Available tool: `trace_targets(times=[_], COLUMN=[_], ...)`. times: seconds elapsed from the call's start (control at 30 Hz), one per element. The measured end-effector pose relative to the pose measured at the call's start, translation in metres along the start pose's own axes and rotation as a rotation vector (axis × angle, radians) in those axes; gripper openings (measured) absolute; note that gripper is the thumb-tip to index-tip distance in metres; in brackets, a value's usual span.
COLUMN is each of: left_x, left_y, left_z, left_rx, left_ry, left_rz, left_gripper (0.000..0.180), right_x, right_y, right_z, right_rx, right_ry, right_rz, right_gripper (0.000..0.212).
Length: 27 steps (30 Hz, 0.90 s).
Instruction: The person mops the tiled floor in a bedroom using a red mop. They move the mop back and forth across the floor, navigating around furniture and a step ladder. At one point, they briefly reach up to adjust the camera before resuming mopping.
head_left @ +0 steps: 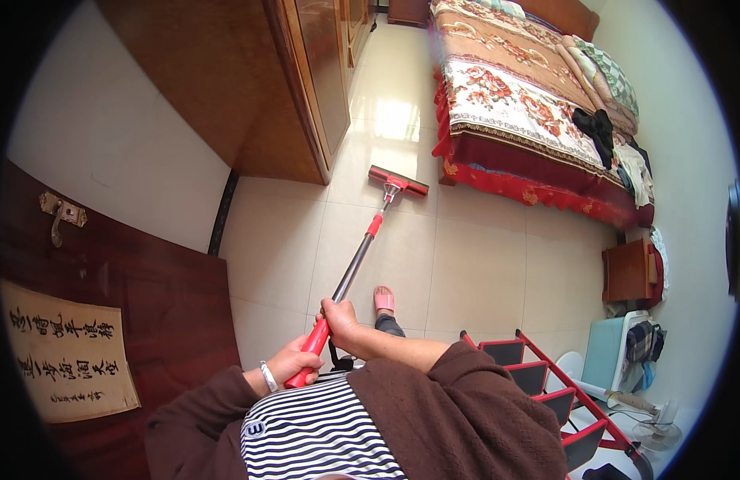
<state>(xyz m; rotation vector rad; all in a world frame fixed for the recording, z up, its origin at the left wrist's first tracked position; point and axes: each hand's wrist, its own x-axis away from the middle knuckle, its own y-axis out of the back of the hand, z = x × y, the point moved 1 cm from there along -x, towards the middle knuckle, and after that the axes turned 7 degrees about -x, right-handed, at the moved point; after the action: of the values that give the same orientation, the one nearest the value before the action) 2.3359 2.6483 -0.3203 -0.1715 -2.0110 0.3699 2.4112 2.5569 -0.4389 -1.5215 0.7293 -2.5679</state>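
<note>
A sponge mop with a red head (398, 181) and a grey and red pole (353, 267) slants away from my body. Its head rests on the pale tiled floor (474, 248) between the wardrobe and the bed. Near the pole's lower end, my left hand (288, 362) is wrapped round the red grip, a white band at its wrist. Higher up, where the red grip meets the grey pole, my right hand (340, 322) is closed round it. Just right of the pole, my foot in a pink slipper (384, 299) stands on the tiles.
A wooden wardrobe (218, 88) stands at the upper left, with a dark red door (170, 304) nearer. The bed (530, 104) with a red skirt fills the upper right. At the lower right are a red folding stepladder (538, 376), a pale blue box (606, 352) and a small wooden cabinet (626, 272).
</note>
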Motion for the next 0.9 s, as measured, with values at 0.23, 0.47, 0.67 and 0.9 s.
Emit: trace_targets(times=[0.23,0.47,0.67,0.9], left_x=[-0.066,-0.239,-0.353,-0.285], left_y=[-0.016,-0.039,-0.058,-0.029], left_z=[-0.074,-0.198,-0.287,-0.205], left_rx=[-0.140,-0.187,-0.059,-0.037], left_ry=[-0.014,-0.181,-0.291,-0.260], left_rz=[-0.011,0.000,-0.039,-0.067], left_gripper=[0.049,0.046,0.016,0.021], right_x=[-0.059,-0.210,-0.260,-0.222], right_y=[0.010,0.038,0.053,0.043], right_z=[0.075,0.232,0.327,0.249], right_rx=[0.009,-0.062,-0.060,-0.057], right_ry=[0.034,0.219,0.414,0.183], right_rz=[0.048,-0.077,-0.094,0.032], right_gripper=[0.011,0.017,0.035,0.023])
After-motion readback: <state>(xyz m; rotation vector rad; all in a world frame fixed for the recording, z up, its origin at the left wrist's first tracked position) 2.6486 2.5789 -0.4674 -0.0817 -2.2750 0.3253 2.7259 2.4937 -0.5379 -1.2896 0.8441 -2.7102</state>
